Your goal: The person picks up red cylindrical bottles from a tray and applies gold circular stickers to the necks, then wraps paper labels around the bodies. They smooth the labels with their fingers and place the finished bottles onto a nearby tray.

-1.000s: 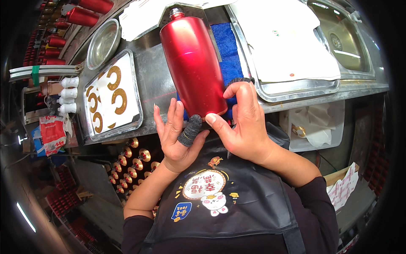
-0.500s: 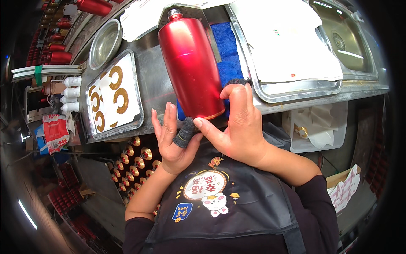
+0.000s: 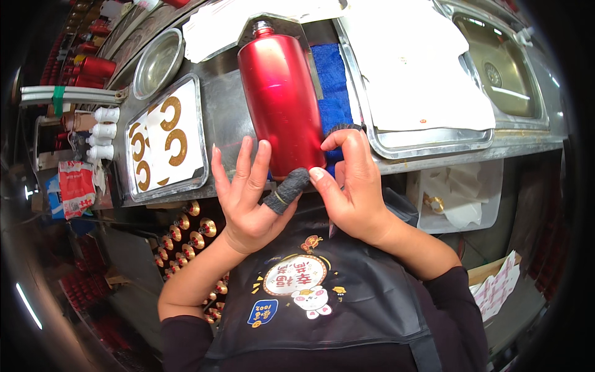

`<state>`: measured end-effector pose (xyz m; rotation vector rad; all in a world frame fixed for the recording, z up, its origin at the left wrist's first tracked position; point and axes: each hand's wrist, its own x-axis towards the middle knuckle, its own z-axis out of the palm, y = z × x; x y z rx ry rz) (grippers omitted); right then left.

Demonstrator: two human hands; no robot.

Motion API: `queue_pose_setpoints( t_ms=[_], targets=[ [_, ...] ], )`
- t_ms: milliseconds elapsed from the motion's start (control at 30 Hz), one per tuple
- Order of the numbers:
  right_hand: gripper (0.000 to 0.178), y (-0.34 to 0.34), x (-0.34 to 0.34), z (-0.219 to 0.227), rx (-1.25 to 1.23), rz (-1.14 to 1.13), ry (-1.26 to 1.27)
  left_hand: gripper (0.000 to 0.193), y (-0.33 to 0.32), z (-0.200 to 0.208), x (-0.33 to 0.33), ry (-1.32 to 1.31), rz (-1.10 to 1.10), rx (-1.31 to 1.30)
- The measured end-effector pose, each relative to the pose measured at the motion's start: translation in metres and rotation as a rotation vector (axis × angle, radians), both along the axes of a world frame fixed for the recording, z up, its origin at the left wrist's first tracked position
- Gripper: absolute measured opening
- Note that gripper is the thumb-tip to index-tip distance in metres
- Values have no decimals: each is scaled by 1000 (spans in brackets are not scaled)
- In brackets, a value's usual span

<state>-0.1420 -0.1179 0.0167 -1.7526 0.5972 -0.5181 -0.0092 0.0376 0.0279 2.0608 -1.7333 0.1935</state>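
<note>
A glossy red bottle (image 3: 282,99) lies on its side on the bench, its neck pointing away from me and its base towards me. A blue cloth (image 3: 331,68) shows beside and partly under it. My right hand (image 3: 356,180) grips the base's right corner, thumb on the bottom edge and a bent finger along the side. On one of its fingers is a dark finger sleeve. My left hand (image 3: 248,198) has its fingers spread at the base's left. Its index finger, in a dark finger sleeve (image 3: 288,189), touches or nearly touches the bottom edge.
On the left are a tray (image 3: 201,142) with gold C-shaped pieces on white paper and a metal bowl (image 3: 158,62). On the right, a metal tray (image 3: 396,149) holds white sheets, beside a sink (image 3: 496,62). Gold-and-red caps (image 3: 207,227) and a plastic bin (image 3: 489,204) sit below the bench.
My left fingers have spread wider, and the sleeved index finger has moved right along the base. The right hand keeps its hold. The view has shifted slightly.
</note>
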Motion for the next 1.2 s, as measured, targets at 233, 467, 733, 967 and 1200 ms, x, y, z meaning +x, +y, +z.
queue_pose_setpoints(
  t_ms=[233,467,733,967,1200],
  targets=[
    [25,-9,-22,-20,255,26,-92,13,-31,9,-4,-89,-38,-24],
    [31,-6,-29,-6,-459,37,-318,53,-18,3,-5,135,23,-187],
    [36,9,-42,-15,-275,54,-117,76,-49,-5,-9,-29,-25,-130],
    [38,9,-57,-18,-280,93,-46,78,-13,-47,-15,538,198,-212],
    [35,9,-54,0,-442,75,-45,65,-2,-44,-4,245,175,-111]
  ],
)
